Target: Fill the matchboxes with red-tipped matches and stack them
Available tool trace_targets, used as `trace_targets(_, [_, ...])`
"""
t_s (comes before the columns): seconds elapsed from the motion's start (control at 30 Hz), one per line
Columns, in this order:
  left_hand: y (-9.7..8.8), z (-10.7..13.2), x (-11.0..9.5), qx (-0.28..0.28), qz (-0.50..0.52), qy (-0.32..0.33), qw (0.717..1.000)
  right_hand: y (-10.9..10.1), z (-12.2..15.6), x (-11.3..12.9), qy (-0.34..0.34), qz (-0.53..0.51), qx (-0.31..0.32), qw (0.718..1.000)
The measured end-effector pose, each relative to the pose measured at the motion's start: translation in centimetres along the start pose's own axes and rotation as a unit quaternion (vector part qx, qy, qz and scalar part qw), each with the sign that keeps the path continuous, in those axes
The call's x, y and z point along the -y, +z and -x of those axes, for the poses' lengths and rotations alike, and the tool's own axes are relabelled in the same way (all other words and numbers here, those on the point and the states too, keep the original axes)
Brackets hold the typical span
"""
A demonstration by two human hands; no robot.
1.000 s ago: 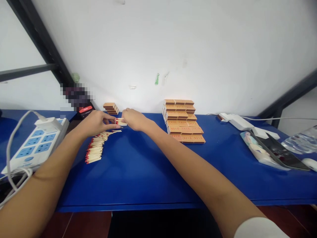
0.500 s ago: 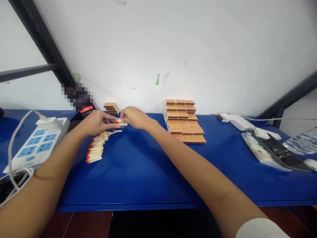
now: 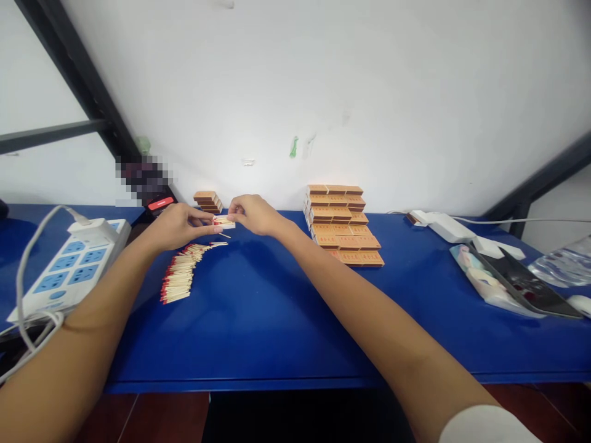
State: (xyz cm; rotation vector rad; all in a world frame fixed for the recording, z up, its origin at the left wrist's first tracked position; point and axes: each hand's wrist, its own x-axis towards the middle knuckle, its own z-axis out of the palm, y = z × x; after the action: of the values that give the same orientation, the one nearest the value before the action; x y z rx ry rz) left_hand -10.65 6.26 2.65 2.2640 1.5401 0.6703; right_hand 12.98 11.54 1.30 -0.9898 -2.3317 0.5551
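Note:
Both my hands meet at the far side of a blue table (image 3: 258, 320). Between them is a small open matchbox tray (image 3: 224, 222) with red-tipped matches in it, lifted a little off the table. My left hand (image 3: 178, 224) pinches its left end and my right hand (image 3: 252, 213) pinches its right end. One loose match (image 3: 224, 235) hangs or lies just below the tray. A long heap of red-tipped matches (image 3: 182, 272) lies on the table under my left hand.
A big stack of tan matchboxes (image 3: 341, 224) stands right of my hands, a small stack (image 3: 207, 201) behind them by the white wall. A white power strip (image 3: 69, 267) with cable lies at left. At right lie white adapters (image 3: 443, 226), a dark tablet (image 3: 521, 283) and a mouse (image 3: 579, 303).
Both hands have lifted the matchbox tray slightly up and away from the table. One match now shows loose beneath it.

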Motion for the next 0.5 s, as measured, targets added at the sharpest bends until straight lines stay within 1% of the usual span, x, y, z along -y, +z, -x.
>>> trace_targets(0.13, [0.16,-0.09,0.05,-0.003,-0.001,0.003,1.0,0.4,-0.07,-0.1,0.002,-0.027,0.003,1.0])
trace_targets(0.33, [0.16,-0.13,0.12,-0.002,0.01,0.007,1.0,0.25,0.1,-0.35,0.029,-0.018,-0.032,0.999])
trace_targets(0.4, [0.15,-0.11,0.07,-0.007,0.011,-0.001,1.0,0.12,0.17,-0.39,0.039,-0.011,-0.04,0.998])
trace_targets(0.5, [0.22,-0.1,-0.02,-0.011,0.019,-0.023,0.999,0.16,0.13,-0.48,0.04,-0.022,-0.036,0.998])
